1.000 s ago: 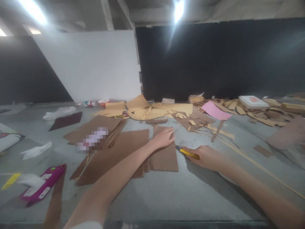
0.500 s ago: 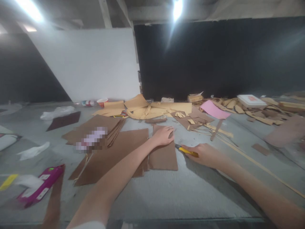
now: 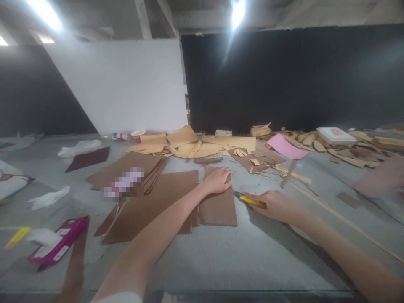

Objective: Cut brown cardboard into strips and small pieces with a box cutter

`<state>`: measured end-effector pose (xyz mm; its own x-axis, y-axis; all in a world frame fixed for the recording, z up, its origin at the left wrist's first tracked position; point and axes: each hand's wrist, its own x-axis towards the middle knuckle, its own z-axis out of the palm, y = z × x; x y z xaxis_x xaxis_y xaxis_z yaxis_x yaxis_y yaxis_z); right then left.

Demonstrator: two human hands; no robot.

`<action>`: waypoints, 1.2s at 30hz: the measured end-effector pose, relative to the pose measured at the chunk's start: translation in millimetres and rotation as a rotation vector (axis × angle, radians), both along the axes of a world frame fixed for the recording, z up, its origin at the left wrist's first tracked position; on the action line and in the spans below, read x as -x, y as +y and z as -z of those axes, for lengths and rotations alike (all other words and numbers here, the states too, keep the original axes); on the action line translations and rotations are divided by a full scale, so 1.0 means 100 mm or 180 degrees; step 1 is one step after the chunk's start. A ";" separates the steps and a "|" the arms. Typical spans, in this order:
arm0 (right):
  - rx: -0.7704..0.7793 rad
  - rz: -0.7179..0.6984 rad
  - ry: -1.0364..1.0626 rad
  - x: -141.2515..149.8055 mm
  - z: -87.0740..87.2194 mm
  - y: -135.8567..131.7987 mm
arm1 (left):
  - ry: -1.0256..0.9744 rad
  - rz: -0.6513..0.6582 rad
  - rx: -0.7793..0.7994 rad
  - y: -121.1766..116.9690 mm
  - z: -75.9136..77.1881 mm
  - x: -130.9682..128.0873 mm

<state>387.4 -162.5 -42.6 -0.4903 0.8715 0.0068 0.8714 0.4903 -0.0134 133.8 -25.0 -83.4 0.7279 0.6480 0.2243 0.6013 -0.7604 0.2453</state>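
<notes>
My left hand (image 3: 217,181) presses down on the upper part of a narrow brown cardboard sheet (image 3: 218,210), its fingers slightly bent and pointing toward the right edge. Just right of that edge, my right hand (image 3: 272,204) is closed around a yellow utility knife (image 3: 255,201). The knife's dark blade end points left, close to the sheet's edge; whether it touches cannot be made out. Beneath my left forearm lies a larger brown cardboard sheet (image 3: 151,206), beside a stack of brown sheets (image 3: 126,162).
Pink paper (image 3: 286,146) and cardboard scraps (image 3: 249,159) lie beyond my hands. A white box (image 3: 336,135) sits at the back right. On the left are a magenta tissue pack (image 3: 59,244) and a crumpled white tissue (image 3: 49,198). A thin strip (image 3: 341,216) runs along the right.
The whole view shifts slightly from small head motion. Both hands, the knife and the cardboard sheet keep nearly the same places relative to each other.
</notes>
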 end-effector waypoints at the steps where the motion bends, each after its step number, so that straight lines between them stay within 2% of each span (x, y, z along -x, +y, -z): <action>1: -0.0003 0.0021 -0.0013 0.00 -0.01 0.00 | -0.0007 0.0005 0.0010 0.00 0.00 0.00; 10: -0.0062 -0.0005 -0.0143 0.02 0.00 0.06 | 0.0018 0.0048 0.0026 0.03 0.00 0.02; 17: -0.0004 0.0058 -0.0014 0.02 -0.01 0.08 | 0.0132 0.0044 0.0201 0.04 -0.05 0.03; 25: 0.0080 0.0132 -0.0013 0.04 -0.10 0.05 | 0.0106 0.0046 0.0193 0.07 -0.03 0.03; 36: -0.0056 0.0041 0.0038 0.00 0.01 0.12 | -0.0047 -0.0032 0.0172 0.08 0.01 0.01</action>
<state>387.4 -150.6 -43.9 -0.4789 0.8774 0.0281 0.8774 0.4794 -0.0154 133.2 -17.3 -83.9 0.7182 0.6666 0.1996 0.6048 -0.7398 0.2947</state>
